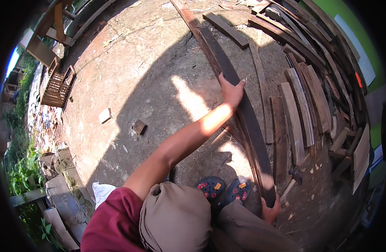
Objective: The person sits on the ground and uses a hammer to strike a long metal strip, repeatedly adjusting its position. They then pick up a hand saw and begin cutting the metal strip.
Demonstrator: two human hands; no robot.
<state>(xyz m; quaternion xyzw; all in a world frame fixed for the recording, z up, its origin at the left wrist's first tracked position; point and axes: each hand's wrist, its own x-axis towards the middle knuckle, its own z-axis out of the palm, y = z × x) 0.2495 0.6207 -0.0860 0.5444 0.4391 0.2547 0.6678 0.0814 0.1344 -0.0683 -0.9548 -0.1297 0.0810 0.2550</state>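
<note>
A long dark wooden beam (248, 112) runs from the far middle of the ground toward me, just right of my feet. Across its middle my left hand (232, 90) is gripping it, thumb on one side and fingers on the other, the arm stretched forward. Low down, my right hand (271, 211) is wrapped round the beam's near end; part of that hand and its forearm is hidden by my leg. A thinner brown strip of wood (246, 153) lies along the beam's left side; I cannot tell whether it is a separate piece.
Several boards (293, 113) lie side by side on the right, with a larger stack of planks (323, 38) behind. A hammer (294, 176) rests near them. Two small wood blocks, one pale (104, 115) and one brown (139, 127), sit on the left. Farther left stands a slatted crate (56, 87).
</note>
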